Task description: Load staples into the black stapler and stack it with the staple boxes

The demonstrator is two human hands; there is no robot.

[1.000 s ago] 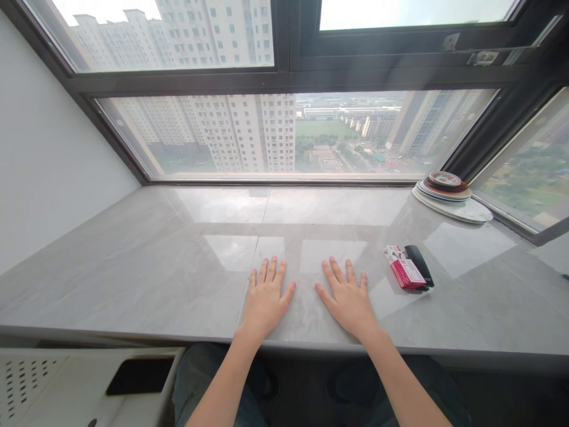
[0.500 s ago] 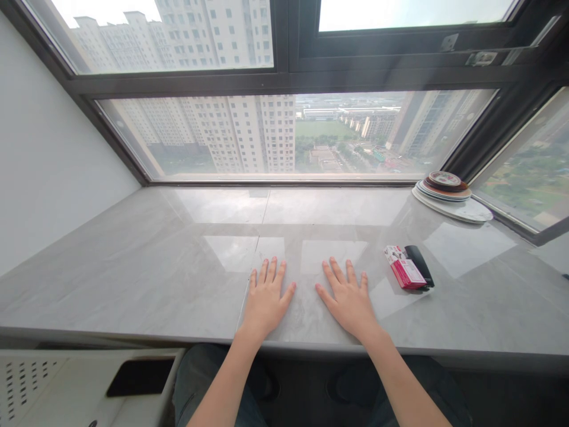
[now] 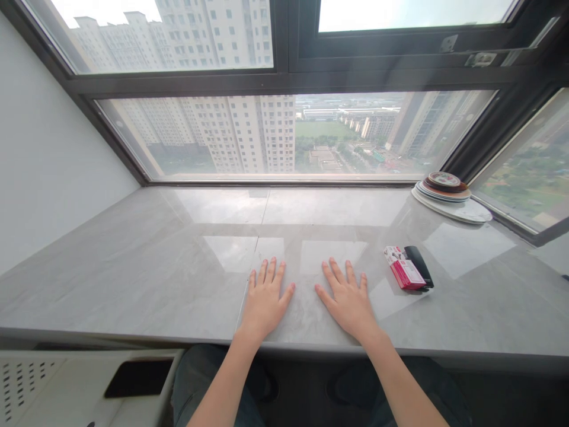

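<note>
From the head camera, we had our bare left hand [image 3: 263, 305] and bare right hand [image 3: 349, 305] palm down on the glossy grey marble-patterned counter [image 3: 133, 267], well apart from each other, the fingers of both spread open. Just beyond our right hand, to its right, we saw the small pink-and-white printed cardboard box [image 3: 406, 274] beside a long glossy black object [image 3: 420, 265]; whether they touched, we could not tell. Farther back, a stack of round flat plates [image 3: 478, 212] sat near the right window corner

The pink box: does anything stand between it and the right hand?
Nothing visible stands between the right hand and the pink box; only grey countertop lies there. The black object is on the box's other side.
</note>
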